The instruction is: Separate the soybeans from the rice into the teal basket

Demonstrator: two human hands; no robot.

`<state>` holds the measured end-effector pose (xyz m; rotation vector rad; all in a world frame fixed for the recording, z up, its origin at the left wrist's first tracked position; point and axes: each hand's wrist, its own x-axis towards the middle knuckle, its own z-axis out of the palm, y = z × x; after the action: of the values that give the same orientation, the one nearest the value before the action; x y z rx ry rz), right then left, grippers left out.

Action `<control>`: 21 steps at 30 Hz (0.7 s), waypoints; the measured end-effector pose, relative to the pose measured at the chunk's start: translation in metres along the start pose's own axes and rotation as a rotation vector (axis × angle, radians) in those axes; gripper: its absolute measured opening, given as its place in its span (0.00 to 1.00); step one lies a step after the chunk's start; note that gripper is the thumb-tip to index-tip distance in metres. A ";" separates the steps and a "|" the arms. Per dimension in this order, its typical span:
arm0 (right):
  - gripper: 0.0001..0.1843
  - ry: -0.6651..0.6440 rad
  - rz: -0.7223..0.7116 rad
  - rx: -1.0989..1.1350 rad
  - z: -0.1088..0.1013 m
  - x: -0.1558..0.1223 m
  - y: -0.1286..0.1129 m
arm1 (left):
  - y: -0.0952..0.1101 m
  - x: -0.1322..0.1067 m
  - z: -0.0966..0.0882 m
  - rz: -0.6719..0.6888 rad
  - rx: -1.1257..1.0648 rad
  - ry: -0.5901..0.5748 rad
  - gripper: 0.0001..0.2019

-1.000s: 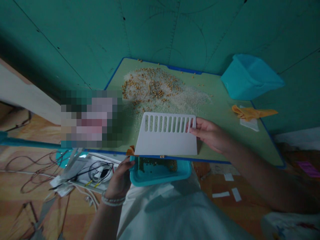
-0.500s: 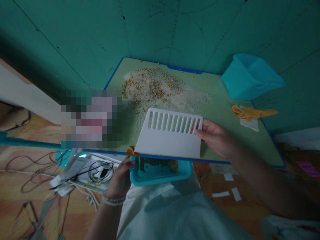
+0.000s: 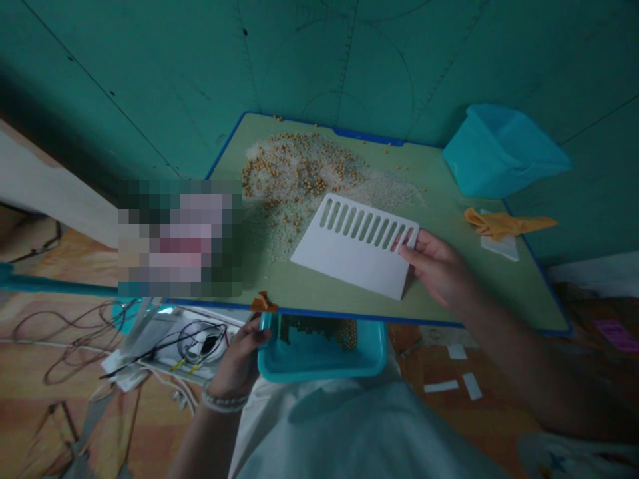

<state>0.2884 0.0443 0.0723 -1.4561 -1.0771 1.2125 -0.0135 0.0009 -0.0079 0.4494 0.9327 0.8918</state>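
So the right hand has its fingers pinching a white slotted scraper over the desk, near the bean-and-grain pile, while the left hand has its fingers gripping a teal tray below the edge.

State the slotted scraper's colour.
The slotted scraper is plain white, seen in the head view.

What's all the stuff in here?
Wall: one, green, back.
Table: one, green, middle.
Bean-and-grain heap: one, yellow and whitish, on table.
Slotted plate: one, white, over table.
Tray: one, turquoise, below table's front edge.
Bin: one, turquoise, table's back right.
Cloth: one, orange, table's right.
Cables: several, mixed colours, lower left.
Scraps: three, white, lower right.
Blurred patch: one, pinkish, left.
Left hand: one, bare, on tray.
Right hand: one, bare, on plate.
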 end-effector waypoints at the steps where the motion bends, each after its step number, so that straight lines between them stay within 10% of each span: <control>1: 0.15 0.014 -0.004 0.001 -0.002 0.000 -0.001 | -0.001 -0.001 -0.006 -0.009 0.013 0.008 0.07; 7: 0.14 0.056 0.002 0.007 -0.011 -0.001 -0.004 | -0.002 -0.006 -0.034 0.031 0.019 0.112 0.09; 21: 0.12 0.114 -0.053 0.004 -0.016 -0.007 -0.014 | -0.009 -0.015 -0.019 -0.049 0.036 0.059 0.07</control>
<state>0.3028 0.0385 0.0889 -1.4662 -1.0291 1.0805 -0.0296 -0.0169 -0.0165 0.4312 1.0107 0.8490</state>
